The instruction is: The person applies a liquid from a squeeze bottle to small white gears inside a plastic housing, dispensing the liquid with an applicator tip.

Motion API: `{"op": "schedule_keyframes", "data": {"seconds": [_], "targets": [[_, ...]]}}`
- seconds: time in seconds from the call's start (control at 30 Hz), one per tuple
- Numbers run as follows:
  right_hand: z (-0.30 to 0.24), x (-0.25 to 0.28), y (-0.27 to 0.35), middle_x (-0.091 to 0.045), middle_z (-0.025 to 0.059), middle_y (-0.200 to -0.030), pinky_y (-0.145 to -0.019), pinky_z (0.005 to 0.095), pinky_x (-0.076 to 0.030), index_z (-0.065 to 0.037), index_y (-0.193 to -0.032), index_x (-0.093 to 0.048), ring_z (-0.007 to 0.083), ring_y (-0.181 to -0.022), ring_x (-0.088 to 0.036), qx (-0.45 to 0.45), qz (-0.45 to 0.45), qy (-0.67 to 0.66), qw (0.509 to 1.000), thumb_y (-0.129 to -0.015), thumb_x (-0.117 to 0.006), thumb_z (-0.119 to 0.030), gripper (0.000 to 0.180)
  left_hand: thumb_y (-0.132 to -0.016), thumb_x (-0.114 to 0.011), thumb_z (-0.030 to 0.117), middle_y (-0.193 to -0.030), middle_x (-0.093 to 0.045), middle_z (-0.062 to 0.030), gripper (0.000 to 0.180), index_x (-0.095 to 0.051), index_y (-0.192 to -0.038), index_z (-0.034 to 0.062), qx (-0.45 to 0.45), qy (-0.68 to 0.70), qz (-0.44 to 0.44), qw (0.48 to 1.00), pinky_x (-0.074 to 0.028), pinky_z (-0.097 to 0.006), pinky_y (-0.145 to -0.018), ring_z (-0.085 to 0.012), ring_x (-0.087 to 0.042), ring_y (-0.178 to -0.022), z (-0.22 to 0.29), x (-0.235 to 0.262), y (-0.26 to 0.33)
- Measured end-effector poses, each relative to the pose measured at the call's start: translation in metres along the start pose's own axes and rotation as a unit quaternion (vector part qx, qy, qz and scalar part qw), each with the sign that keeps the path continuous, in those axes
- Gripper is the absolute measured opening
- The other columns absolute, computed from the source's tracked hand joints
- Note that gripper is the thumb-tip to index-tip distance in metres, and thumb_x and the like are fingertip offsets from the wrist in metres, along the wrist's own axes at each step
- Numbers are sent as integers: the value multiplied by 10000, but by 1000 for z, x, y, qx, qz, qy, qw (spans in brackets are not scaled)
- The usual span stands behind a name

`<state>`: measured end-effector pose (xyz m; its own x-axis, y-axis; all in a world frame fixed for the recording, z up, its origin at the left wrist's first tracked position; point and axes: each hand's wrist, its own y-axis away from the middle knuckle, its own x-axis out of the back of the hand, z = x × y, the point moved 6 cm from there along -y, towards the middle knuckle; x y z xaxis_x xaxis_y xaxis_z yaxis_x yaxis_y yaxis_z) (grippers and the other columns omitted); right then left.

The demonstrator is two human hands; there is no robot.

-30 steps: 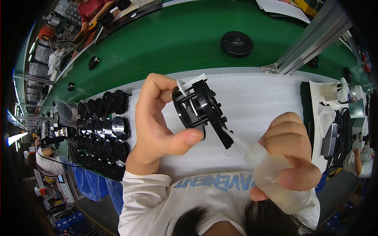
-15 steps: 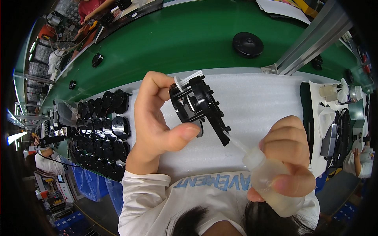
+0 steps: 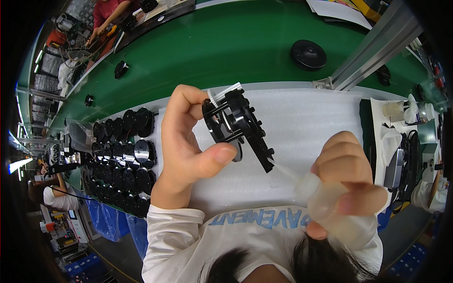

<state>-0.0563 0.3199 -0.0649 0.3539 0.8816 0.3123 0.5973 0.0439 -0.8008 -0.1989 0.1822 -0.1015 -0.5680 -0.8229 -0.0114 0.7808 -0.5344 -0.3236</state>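
My left hand grips a black plastic mechanism with a white ribbed part at its top, tilted over the work mat. Its long narrow arm slants down to the right. In my right hand is a translucent squeeze bottle, leaning with its thin clear nozzle toward that arm's lower end. The nozzle tip is at or very near the end; whether they touch, I cannot tell. Motion smears the bottle and the right-hand fingers.
Rows of black round parts stand left of the white mat. Beyond it, a green belt carries a black disc and smaller parts. A metal post rises at the right, near jars. Other people work nearby.
My right hand and the bottle have shifted slightly right. The mechanism has moved a little up and left. The disc and small parts on the green belt have travelled right.
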Motion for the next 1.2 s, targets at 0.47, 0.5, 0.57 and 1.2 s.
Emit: {"op": "schedule_keyframes", "data": {"seconds": [0.47,0.5,0.57,1.2], "targets": [[147,-46,22,-505,53,-786,-550,250,-347,-134,-1144,-405,121,-586,-452,-428,177,-552,693,-787,-516,-329,422,-627,-716,299,-856,-570,-87,556,-497,-1054,18,-148,-485,201,838,-397,-348,-731,-222,-521,-816,-53,33,-46],[157,-51,28,-505,53,-786,-550,250,-347,-134,-1144,-405,121,-586,-452,-426,176,-554,693,-787,-516,-329,422,-627,-716,299,-856,-570,-87,556,-497,-1054,18,-149,-486,202,837,-397,-348,-731,-222,-521,-816,-64,34,-52],[178,-64,47,-502,45,-763,-565,251,-332,-121,-1120,-419,110,-604,-441,-492,173,-519,677,-784,-516,-284,386,-653,-683,380,-890,-576,-111,603,-491,-1090,12,-94,-565,203,794,-386,-373,-738,-267,-495,-873,-87,39,-61],[196,-61,58,-448,36,-658,-474,213,-306,-126,-1014,-477,105,-531,-389,-473,196,-495,702,-765,-498,-431,394,-642,-630,478,-1015,-600,-106,534,-579,-1035,122,374,-711,87,589,-455,-397,-754,-252,-573,-953,-68,176,-28]]}}
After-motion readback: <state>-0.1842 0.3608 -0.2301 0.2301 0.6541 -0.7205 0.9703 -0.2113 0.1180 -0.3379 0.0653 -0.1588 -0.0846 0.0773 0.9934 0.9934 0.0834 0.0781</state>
